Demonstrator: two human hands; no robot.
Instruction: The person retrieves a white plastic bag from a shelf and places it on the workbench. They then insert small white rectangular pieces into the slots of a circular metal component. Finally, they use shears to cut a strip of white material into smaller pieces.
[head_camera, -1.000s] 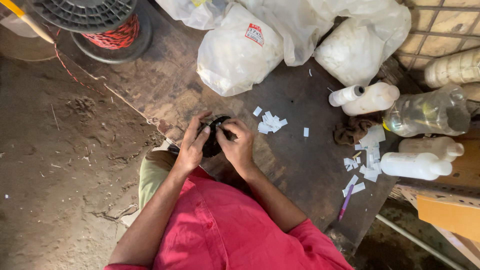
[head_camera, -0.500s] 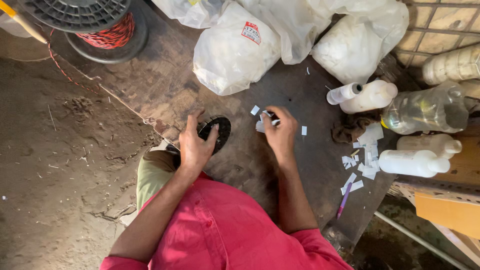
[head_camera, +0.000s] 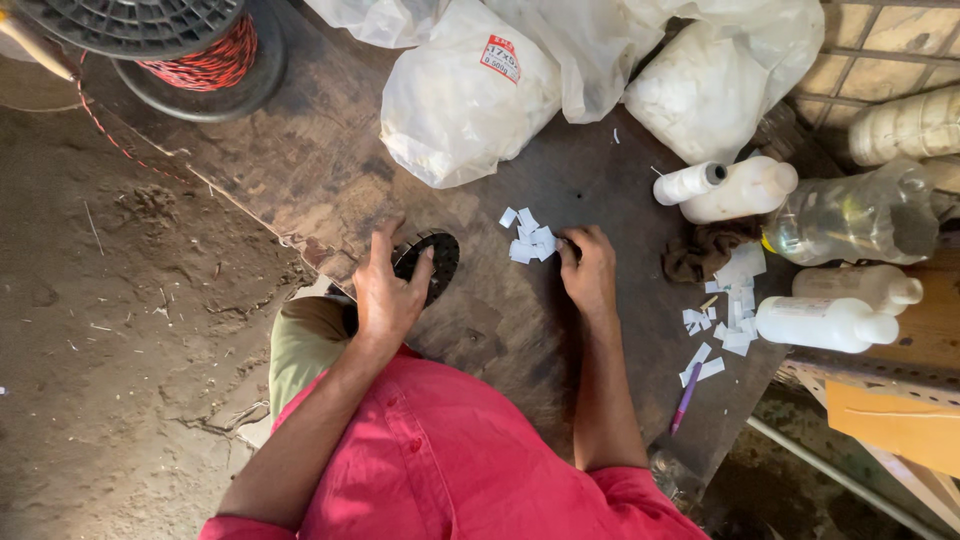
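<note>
- The left hand (head_camera: 385, 295) is lying flat over a black disc (head_camera: 430, 262) on the dark tabletop (head_camera: 300, 170), fingers spread and pressing down; the grip is released, nothing clenched inside it.
- The right hand (head_camera: 588, 270) is reaching into a small heap of white paper slips (head_camera: 528, 240), its fingertips (head_camera: 566, 247) touching the edge of the heap; whether a slip is already being pinched I cannot tell.
- The disc is looking stiff and light, with a ribbed or toothed rim, so it is probably best gripped by the rim between thumb and fingers.
- The slips are looking thin, limp and very light; a pinch at one corner with two fingertips is likely the way, and a draught or a brush of the hand could be scattering them.
- Compared with a second ago, both hands are no longer working together on the disc: the right hand is now away from it at the heap, while the left alone is staying on the disc, which is lying flat.
- Further right, white plastic bottles (head_camera: 820, 322), a clear bottle (head_camera: 850, 215), a brown rag (head_camera: 705, 250) and more slips are sitting near the edge; white bags (head_camera: 470, 100) are resting behind, and a spool of red wire (head_camera: 195, 55) is standing at the far left.
</note>
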